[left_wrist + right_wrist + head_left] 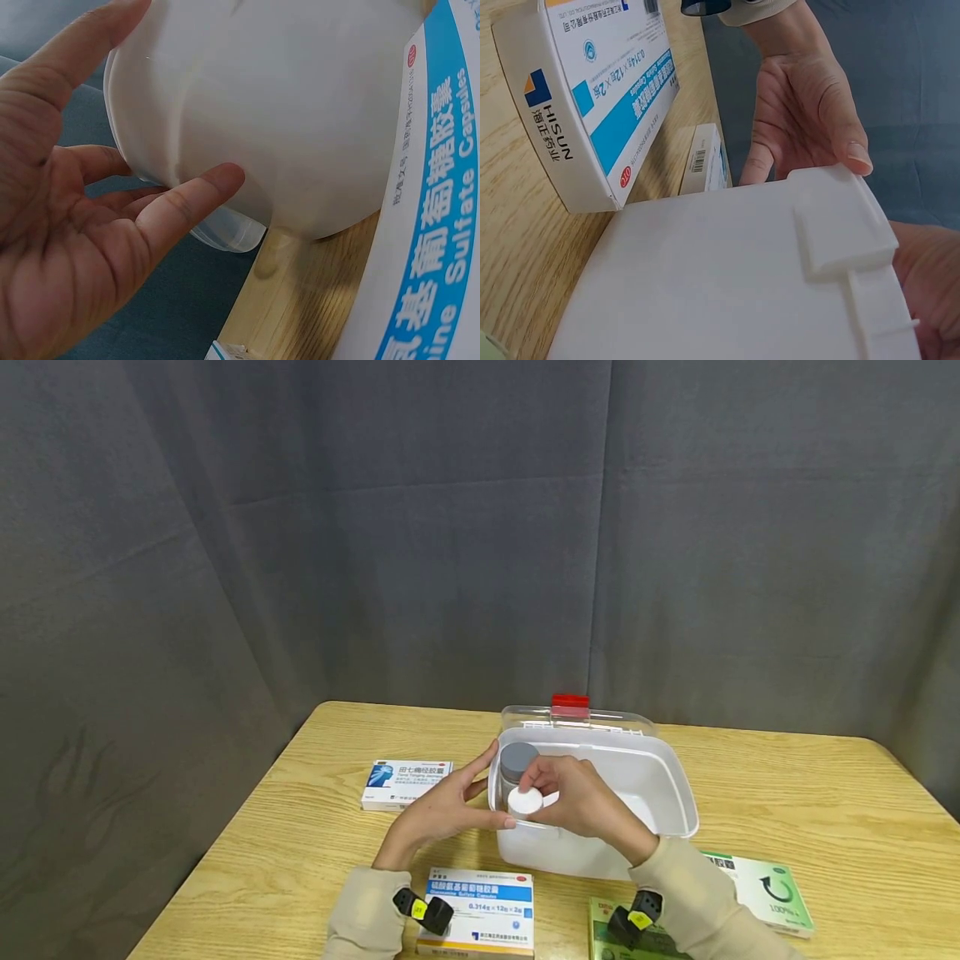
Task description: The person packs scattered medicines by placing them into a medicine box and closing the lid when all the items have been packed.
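Nearest me, at the lower edge of the head view, I have a blue-and-white carton (480, 912) lying flat on the left and a green-and-gold box (601, 935) partly under the right wrist's camera. A green-and-white box (776, 895) lies just beyond it, partly hidden by the right sleeve (697, 893).

Past those, I see both hands at a white tub (558, 853). The left hand (442, 806) is spread at the tub's left end, fingers extended rather than clenched, the index fingertip at the rim and the thumb tip by the front corner; I cannot tell how firmly it presses. The right hand (577, 797) reaches over the front rim, grasping a small white bottle (525, 807) by its round top between thumb and index finger. That bottle is in the tub's front left corner; I can't make out whether its base touches the floor. Right behind it, also inside the tub, a grey-lidded jar (519, 758) stands upright.

Left of the tub and apart from it, a small blue-and-white box (408, 783) lies on the wooden table (750, 777). At the tub's far side I see a clear lid (622, 720) with a red latch (571, 702), and farthest off, a grey curtain (450, 527).
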### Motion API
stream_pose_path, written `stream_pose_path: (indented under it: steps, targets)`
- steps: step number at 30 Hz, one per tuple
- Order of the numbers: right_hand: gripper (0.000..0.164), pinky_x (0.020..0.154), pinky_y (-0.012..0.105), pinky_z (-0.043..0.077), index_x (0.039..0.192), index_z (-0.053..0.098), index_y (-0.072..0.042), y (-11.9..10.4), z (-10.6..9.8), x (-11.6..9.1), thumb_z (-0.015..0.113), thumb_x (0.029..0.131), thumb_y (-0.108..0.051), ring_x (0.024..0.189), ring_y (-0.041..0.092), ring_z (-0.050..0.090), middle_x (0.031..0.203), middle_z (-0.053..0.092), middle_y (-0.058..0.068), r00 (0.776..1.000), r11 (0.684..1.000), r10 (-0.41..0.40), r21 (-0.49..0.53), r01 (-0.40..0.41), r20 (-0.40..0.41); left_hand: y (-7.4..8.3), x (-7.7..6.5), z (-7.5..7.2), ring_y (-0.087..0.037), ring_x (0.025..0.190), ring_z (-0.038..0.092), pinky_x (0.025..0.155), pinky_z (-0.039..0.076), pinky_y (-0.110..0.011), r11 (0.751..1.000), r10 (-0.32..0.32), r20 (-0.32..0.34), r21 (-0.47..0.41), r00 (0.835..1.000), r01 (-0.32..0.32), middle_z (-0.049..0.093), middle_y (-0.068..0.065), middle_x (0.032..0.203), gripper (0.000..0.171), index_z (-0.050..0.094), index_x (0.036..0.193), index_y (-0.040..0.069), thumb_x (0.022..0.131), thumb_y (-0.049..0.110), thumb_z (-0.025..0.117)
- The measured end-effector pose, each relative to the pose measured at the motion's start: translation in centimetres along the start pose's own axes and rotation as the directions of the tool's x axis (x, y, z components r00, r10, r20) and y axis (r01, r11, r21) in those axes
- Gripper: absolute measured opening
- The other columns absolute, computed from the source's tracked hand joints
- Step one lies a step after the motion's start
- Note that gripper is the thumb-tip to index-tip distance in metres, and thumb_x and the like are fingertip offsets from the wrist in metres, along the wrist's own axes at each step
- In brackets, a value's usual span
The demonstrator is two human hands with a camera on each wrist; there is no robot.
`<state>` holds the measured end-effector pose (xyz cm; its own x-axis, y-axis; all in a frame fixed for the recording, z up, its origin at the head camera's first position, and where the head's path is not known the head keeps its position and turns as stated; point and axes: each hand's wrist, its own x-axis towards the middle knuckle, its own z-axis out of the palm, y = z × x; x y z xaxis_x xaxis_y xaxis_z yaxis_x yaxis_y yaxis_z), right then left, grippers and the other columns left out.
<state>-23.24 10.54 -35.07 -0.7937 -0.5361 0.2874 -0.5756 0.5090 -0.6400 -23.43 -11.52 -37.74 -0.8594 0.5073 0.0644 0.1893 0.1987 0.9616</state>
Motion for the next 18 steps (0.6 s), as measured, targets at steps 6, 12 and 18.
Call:
stream_pose_path:
  steps: [6, 12, 18]
  targets:
    - [0.028, 0.078, 0.041, 0.055, 0.081, 0.063, -0.010, 0.13, -0.09, -0.01, 0.085, 0.069, 0.001, 0.078, 0.012, 0.065, 0.081, 0.068, -0.003, 1.000, 1.000, 0.000, -0.018, 0.001, 0.018, 0.08, -0.05, 0.02, -0.029, 0.139, 0.030, 0.110, 0.029, -0.046, 1.000, -0.004, -0.001, 0.006, 1.000, 0.004, 0.011, -0.001, 0.160, 0.104, 0.015, 0.157, 0.024, 0.079, 0.020, 0.083]
    - [0.026, 0.078, 0.042, 0.055, 0.079, 0.064, -0.010, 0.17, -0.13, 0.08, 0.083, 0.070, 0.006, 0.078, 0.014, 0.064, 0.082, 0.069, -0.001, 0.995, 0.999, 0.054, 0.000, -0.054, 0.079, 0.05, -0.08, 0.02, -0.029, 0.139, 0.032, 0.110, 0.029, -0.044, 0.999, 0.005, -0.008, 0.047, 1.000, -0.004, 0.012, -0.001, 0.160, 0.103, 0.015, 0.157, 0.024, 0.079, 0.022, 0.083]
    - [0.024, 0.070, 0.032, 0.053, 0.079, 0.065, -0.010, 0.11, -0.14, 0.16, 0.081, 0.071, 0.007, 0.076, 0.013, 0.062, 0.082, 0.069, -0.001, 0.989, 0.996, 0.087, 0.023, -0.090, 0.116, 0.01, -0.03, 0.02, -0.027, 0.139, 0.032, 0.111, 0.027, -0.044, 0.999, 0.000, -0.013, 0.043, 1.000, 0.000, 0.013, 0.000, 0.160, 0.103, 0.016, 0.157, 0.025, 0.079, 0.022, 0.083]
